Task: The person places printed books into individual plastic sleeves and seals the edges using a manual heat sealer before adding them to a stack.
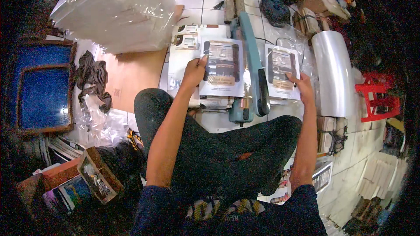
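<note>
My left hand [194,73] grips the left edge of a white-bordered booklet [222,67] with a dark and tan printed cover, its thumb on top. A similar booklet [280,67] is pinched at its right edge by my right hand [303,85], thumb over the cover. Between the two booklets stands a long teal impulse bag sealer [248,39] with a black-ended arm, running away from me. More printed sheets [185,40] lie beneath and beyond the left booklet. Fingers under both booklets are hidden.
Right of the sealer lies a large roll of clear film [333,74], near a red plastic stool [379,96]. A big stack wrapped in clear plastic [118,8] stands far left, on brown board [135,72]. A blue-panelled frame [43,87] and wooden box [99,175] are at left.
</note>
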